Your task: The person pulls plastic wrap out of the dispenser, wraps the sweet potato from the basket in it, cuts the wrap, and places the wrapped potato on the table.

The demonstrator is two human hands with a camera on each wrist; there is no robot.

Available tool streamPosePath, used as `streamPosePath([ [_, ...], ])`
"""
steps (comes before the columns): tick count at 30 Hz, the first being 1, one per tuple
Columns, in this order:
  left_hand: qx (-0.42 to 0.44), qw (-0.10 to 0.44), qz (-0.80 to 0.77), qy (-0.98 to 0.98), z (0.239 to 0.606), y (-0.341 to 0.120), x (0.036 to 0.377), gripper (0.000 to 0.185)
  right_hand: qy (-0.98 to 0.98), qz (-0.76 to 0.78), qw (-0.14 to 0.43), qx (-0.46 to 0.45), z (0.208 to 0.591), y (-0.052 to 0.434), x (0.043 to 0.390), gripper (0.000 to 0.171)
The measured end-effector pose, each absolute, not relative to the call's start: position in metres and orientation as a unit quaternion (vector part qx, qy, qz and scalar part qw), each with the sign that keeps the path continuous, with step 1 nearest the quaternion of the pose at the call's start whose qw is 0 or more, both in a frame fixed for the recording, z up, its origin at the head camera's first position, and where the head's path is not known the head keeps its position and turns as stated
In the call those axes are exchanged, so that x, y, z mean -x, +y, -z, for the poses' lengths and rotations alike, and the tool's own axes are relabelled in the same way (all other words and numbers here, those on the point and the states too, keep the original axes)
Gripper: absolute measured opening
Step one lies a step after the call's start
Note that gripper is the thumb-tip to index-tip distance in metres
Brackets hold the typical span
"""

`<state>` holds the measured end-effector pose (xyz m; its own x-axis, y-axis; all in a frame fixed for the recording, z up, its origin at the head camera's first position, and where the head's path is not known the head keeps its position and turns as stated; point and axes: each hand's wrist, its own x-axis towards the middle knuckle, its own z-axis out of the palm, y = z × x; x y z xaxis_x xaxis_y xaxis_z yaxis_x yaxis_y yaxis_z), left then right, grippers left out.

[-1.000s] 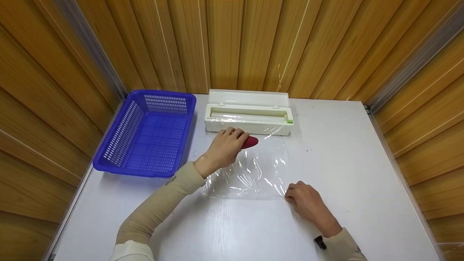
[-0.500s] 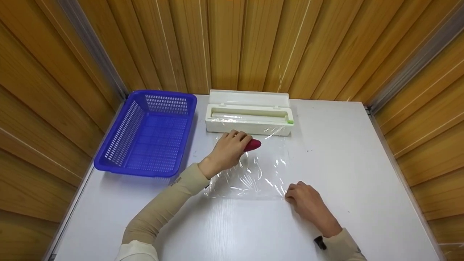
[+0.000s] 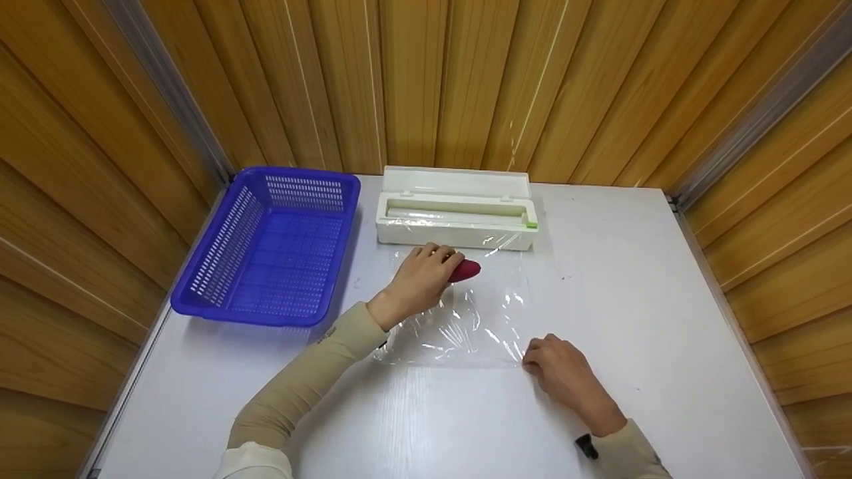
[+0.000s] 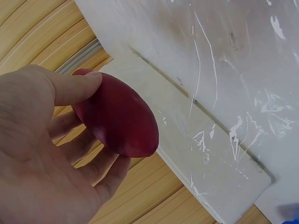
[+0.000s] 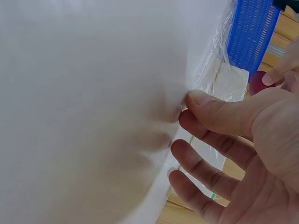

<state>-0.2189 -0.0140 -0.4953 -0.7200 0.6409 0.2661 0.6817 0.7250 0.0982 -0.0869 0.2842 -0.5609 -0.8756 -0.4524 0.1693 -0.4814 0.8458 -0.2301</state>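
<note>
Holding a dark red oval object over the far end of the cling film sheet, left hand is curling round it; right hand is pinning the film's near corner flat on the white table, wood-panelled walls around; left wrist: fingers grasping the object above the white dispenser; right wrist: thumb is pressing the film edge, other fingers loose.

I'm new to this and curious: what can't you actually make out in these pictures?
- Red object: head view, the left hand covers most of it; what it is stays unclear.
- Film roll in the white box: barely shows in the slot.
- Right hand: whether its fingertips pinch or only press the plastic film.
</note>
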Motion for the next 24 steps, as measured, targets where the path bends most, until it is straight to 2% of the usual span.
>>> streamPosePath([
  [16,0.359,0.091,0.097,-0.924,0.505,-0.009,0.220,0.044,-0.957,-0.131,0.071,-0.249,0.561,0.284,0.086,0.018],
  [24,0.358,0.088,0.096,-0.924,0.511,-0.008,0.219,0.043,-0.959,-0.128,0.058,-0.244,0.562,0.283,0.086,0.017],
])
